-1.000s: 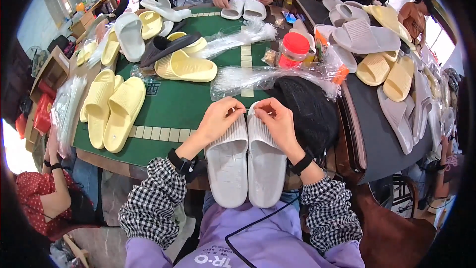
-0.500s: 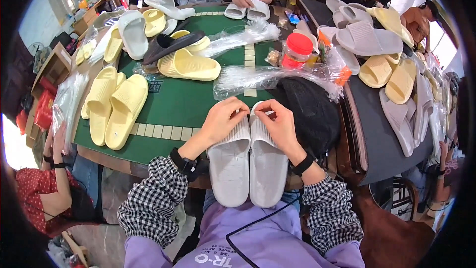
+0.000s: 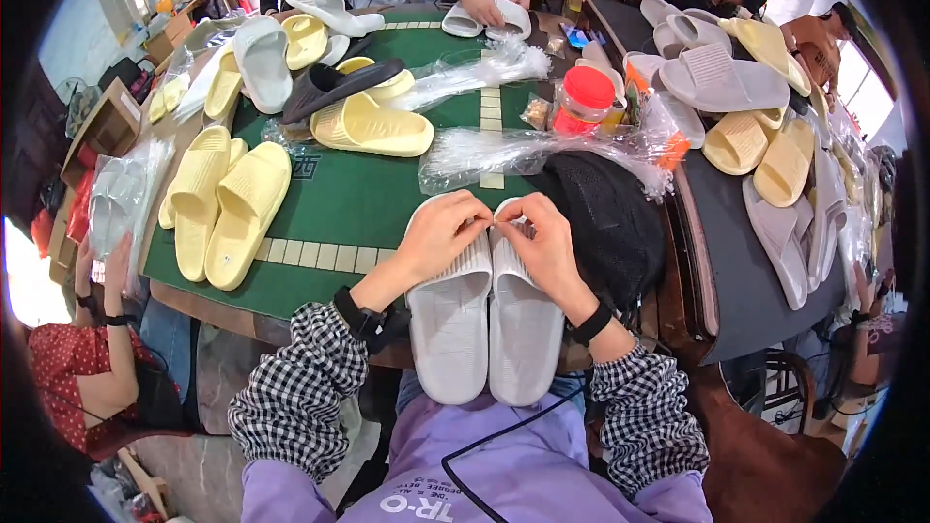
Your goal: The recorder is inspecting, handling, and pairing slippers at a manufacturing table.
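A pair of light grey slippers lies side by side at the table's near edge, the left slipper and the right slipper with their heels toward me. My left hand rests over the left slipper's strap, thumb and forefinger pinched. Over the other strap, my right hand pinches in the same way. The fingertips of both meet above the gap between the slippers. Whatever they pinch is too small to make out.
Pale yellow slippers lie to the left. Ahead are bundles of clear plastic strips, a red-lidded jar and a black cloth bag. Grey slippers pile up at right. Other people work around the table.
My fingertips have drawn together above the slippers, which barely move. At left, another person's hands now hold up grey slippers in a clear bag. The person opposite has shifted a hand over their slippers.
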Tool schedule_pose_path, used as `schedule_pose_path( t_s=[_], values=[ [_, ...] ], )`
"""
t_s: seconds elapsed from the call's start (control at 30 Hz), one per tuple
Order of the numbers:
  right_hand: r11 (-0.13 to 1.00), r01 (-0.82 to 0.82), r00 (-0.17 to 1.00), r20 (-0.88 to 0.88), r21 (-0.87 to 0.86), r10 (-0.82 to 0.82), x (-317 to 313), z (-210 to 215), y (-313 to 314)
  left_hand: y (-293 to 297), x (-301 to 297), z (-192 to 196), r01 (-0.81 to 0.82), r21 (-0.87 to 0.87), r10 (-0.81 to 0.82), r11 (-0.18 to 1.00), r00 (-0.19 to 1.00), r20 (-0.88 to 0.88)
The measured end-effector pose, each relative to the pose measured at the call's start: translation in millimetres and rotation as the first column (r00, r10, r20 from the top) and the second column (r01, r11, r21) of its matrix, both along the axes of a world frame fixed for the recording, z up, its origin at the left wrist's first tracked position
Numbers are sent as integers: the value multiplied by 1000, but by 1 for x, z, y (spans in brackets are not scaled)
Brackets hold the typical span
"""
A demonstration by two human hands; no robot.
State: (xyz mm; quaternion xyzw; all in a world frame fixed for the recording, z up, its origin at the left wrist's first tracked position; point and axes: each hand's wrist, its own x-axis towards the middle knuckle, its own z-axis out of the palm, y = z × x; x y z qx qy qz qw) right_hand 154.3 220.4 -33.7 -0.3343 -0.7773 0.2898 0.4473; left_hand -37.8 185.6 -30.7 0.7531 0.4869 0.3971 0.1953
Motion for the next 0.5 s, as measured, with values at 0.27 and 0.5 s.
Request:
schedule_pose_path(
  t_s=[0.27,0.5],
  values=[
    [999,-16,1000,-13,-36,15,-3,-4,-1,2,1,-1,40,76,-38,996,999,-30],
    [999,-39,999,-10,-17,39,-3,-6,-1,1,2,1,35,22,-35,999,999,-20]
  ],
)
